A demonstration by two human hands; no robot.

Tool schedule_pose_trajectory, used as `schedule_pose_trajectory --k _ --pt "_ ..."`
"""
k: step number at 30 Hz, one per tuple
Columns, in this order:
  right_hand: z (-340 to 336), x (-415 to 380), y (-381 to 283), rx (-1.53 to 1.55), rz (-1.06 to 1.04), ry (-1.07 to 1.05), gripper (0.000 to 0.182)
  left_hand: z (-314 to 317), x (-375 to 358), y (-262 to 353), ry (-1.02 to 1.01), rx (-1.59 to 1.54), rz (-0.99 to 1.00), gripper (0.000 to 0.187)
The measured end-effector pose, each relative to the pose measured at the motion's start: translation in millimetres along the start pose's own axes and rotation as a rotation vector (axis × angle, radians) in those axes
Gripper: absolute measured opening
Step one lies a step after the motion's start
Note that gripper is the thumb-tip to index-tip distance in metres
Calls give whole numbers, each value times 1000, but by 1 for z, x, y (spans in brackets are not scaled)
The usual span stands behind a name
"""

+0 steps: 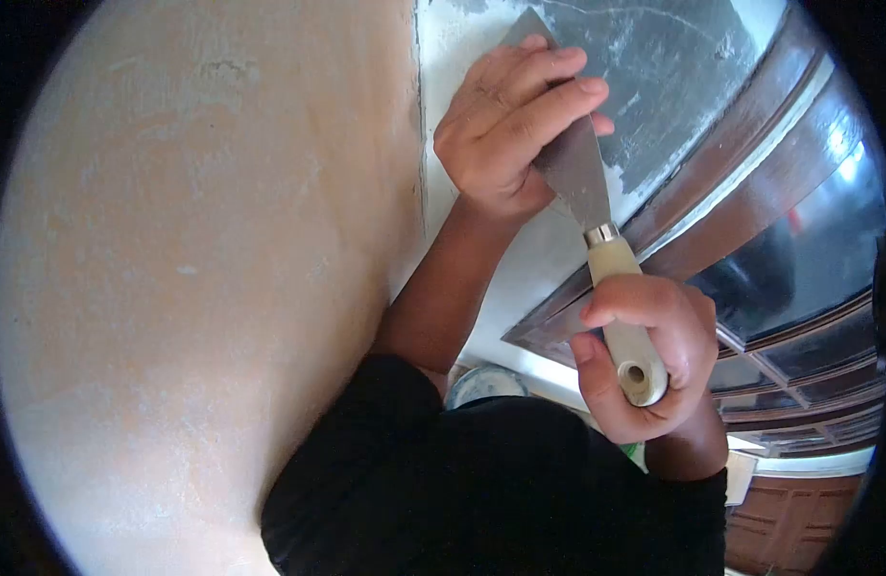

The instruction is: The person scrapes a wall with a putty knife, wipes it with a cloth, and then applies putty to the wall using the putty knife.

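A putty knife (pixel 577 178) with a wide metal blade and a cream handle lies diagonally across the view, its blade tip up against a wall patch of grey and white (pixel 669 82). Wrapped round the handle, near its holed end, are the fingers of my right hand (pixel 654 350). My left hand (pixel 520 125) is on the blade farther up, its fingers laid across the metal and the thumb side partly hidden. The blade's far corner shows beyond my left fingertips.
A beige, scuffed wall (pixel 203 240) fills the left side. At the right runs a brown wooden frame (pixel 750 178) with dark glass panes (pixel 789 259). Below my arms, a bucket (pixel 486 384) shows partly behind my black shirt. A brown panelled door (pixel 793 523) stands at the lower right.
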State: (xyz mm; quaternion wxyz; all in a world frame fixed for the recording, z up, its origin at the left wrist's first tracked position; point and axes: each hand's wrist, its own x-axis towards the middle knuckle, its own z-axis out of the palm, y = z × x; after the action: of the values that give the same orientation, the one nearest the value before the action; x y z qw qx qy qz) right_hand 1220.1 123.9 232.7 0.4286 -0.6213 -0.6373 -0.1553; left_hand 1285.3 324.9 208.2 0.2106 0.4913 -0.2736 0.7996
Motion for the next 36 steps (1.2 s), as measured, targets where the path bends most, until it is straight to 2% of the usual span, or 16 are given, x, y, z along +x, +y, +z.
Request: schedule_pose_trajectory --k 3,5,9,11,14,17,26,36 --pt "-4 -5 -7 26 21 -20 25 0 1 3 -67 -80 6 33" --pt "-4 -5 -1 57 29 -3 25 4 2 3 3 -11 5 34" --pt "-2 -6 -1 54 15 34 27 3 -5 -3 0 -13 32 34" --pt "-4 -8 -2 26 9 -27 27 5 -4 2 3 -35 5 32" --pt "1 -5 3 36 9 29 26 6 -5 -2 49 -1 1 30" --pt "-3 -8 1 -33 -5 -43 26 3 -6 -2 9 -59 17 32" --pt "-4 -5 -4 -3 38 -65 23 5 -7 -3 25 -52 -4 34" --pt "0 -4 0 1 42 -13 21 4 -8 -4 27 -24 -33 35"
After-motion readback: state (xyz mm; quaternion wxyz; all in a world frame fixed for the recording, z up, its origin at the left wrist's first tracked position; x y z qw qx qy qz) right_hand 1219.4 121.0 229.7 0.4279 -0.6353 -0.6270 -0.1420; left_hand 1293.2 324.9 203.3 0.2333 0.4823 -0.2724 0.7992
